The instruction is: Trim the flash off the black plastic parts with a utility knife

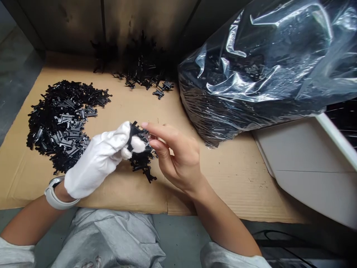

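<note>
My left hand [93, 160], in a white glove with a watch at the wrist, is closed around a small black plastic part [135, 130]. A gloved fingertip shows in front of that part. At its right side is my bare right hand [178, 156], with index finger and thumb curled in a pinch at the part's edge. The exact contact is partly hidden. Directly below both hands lies a small heap of similar black parts [142, 162] on the cardboard [223, 182]. A larger pile of black plastic parts [67, 126] spreads to the left, beside my gloved hand.
More black parts [145, 70] lie at the back, against a dark metal panel [145, 18]. A large clear plastic bag [251, 74] filled with black pieces takes up the back right. Under it, a grey-white box [312, 160] stands at the right edge. Dark cables [267, 234] hang below.
</note>
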`<move>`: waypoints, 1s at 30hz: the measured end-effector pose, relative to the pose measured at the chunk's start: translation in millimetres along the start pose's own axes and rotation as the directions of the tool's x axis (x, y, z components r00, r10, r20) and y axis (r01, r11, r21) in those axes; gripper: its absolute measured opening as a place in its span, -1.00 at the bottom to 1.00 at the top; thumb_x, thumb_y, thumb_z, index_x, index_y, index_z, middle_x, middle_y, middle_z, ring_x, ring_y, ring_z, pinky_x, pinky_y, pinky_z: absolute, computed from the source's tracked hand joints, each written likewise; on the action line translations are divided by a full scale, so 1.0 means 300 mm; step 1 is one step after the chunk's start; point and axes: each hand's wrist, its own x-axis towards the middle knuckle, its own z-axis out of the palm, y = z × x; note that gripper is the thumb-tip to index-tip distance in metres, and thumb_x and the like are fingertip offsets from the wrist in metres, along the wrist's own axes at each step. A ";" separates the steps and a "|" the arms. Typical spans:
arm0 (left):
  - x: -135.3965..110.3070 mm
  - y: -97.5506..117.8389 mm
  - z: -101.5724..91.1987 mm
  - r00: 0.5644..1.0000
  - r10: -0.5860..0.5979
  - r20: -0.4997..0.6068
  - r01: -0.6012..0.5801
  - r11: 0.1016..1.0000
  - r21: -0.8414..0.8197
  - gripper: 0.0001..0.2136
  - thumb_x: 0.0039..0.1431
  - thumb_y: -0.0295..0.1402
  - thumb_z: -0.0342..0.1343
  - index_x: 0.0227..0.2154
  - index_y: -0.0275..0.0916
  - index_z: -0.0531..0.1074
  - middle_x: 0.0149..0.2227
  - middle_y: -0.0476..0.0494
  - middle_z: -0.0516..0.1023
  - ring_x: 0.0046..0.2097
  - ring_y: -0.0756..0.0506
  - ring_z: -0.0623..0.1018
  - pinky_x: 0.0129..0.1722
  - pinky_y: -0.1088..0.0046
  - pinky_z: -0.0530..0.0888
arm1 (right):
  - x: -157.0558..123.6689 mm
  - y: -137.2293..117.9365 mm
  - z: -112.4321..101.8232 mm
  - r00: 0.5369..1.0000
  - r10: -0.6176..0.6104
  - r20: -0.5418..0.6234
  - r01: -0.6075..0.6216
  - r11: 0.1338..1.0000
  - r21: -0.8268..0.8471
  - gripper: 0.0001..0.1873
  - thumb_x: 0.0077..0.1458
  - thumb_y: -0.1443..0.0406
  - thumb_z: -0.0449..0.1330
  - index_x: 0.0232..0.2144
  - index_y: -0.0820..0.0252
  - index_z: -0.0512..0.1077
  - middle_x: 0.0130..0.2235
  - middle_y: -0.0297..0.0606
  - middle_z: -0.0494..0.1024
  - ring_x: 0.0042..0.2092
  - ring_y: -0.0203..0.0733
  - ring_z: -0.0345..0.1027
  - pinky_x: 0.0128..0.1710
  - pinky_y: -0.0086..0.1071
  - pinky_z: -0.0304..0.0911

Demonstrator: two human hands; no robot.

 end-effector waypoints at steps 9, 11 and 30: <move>-0.015 0.007 0.001 1.000 0.029 -0.006 -0.028 0.989 0.148 -0.80 0.26 -0.26 0.12 -0.45 -0.21 0.47 -0.45 0.00 0.49 -0.43 0.07 0.44 -0.40 0.57 0.45 | 0.010 -0.009 -0.015 0.950 0.308 -0.057 -0.292 0.937 0.190 -0.69 0.37 0.14 -0.02 -0.05 0.04 0.47 -0.30 -0.30 0.54 -0.37 -0.28 0.39 -0.33 -0.34 0.35; -0.011 0.012 0.007 0.998 0.070 0.009 -0.069 0.956 0.285 -0.76 0.29 -0.23 0.07 -0.44 -0.21 0.46 -0.45 -0.02 0.50 -0.43 0.04 0.45 -0.38 0.53 0.46 | 0.016 -0.021 -0.019 0.922 0.387 0.018 -0.376 0.883 0.282 -0.66 0.32 0.04 0.03 -0.09 0.04 0.49 -0.40 -0.33 0.47 -0.44 -0.29 0.29 -0.42 -0.34 0.28; 0.055 -0.094 0.029 0.596 0.713 0.370 -0.500 -0.032 0.866 -0.66 0.38 -0.42 -0.20 -0.54 -0.20 0.28 -0.60 -0.01 0.40 -0.55 0.00 0.38 -0.49 0.40 0.25 | 0.048 0.144 -0.012 0.642 0.586 0.494 -0.530 0.805 -0.267 -0.71 0.16 0.16 0.11 -0.52 0.20 0.40 -0.54 -0.31 0.42 -0.47 -0.24 0.24 -0.45 -0.37 0.07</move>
